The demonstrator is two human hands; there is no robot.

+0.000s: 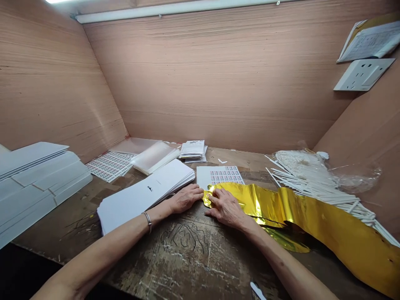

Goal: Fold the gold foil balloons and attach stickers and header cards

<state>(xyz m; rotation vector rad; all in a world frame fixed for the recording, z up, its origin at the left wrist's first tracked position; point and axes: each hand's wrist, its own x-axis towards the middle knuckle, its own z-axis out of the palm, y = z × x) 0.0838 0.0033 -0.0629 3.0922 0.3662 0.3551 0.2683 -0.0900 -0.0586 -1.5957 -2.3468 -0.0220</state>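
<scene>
A long, shiny gold foil balloon (328, 223), flat and without air, stretches across the right half of the table, with a raised fold near its middle. My left hand (187, 197) is at the balloon's narrow left end, fingers close together and their tips on its edge; the grip is partly hidden. Just to the right, my right hand (227, 207) lies on top of the foil, fingers spread and thumb apart on the table side. Behind the foil's left end lies a white sheet with printed labels (225, 175). A stack of white cards (145, 193) reaches up to my left wrist.
White straws (315, 175) lie heaped with clear plastic at the right. Folded white boards (43, 179) are stacked at far left. Label sheets (111, 165), clear sleeves (155, 156) and a small paper stack (193, 150) line the back. Wooden panels (212, 79) enclose the table.
</scene>
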